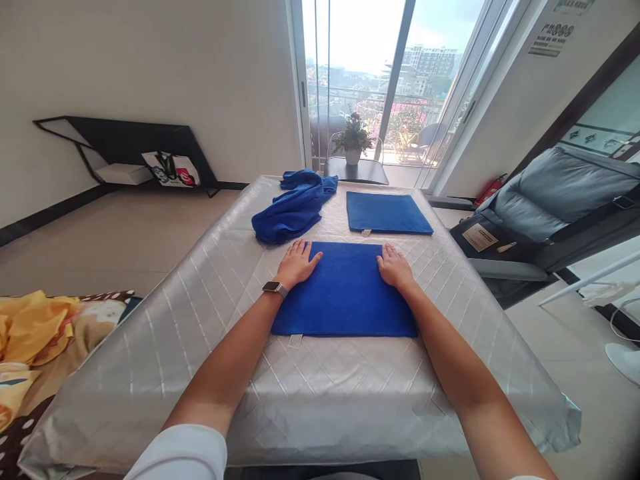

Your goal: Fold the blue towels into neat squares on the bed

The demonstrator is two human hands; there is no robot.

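A blue cloth (349, 293), laid flat as a neat rectangle with a small white tag at its near edge, lies on the table in front of me. My left hand (297, 263), with a watch on the wrist, rests flat on its far left corner. On the far right corner lies my right hand (395, 265), fingers stretched out. Behind it to the right is another flat blue cloth (389, 213), also tagged. A crumpled blue cloth (295, 207) sits in a loose heap at the back left, close beyond my left hand.
A quilted silver cover (200, 327) drapes the table. Past its far edge stands a potted plant (353, 137) on a chair before the glass door. A grey recliner (555, 200) is at the right, and yellow fabric (40, 327) lies at the left.
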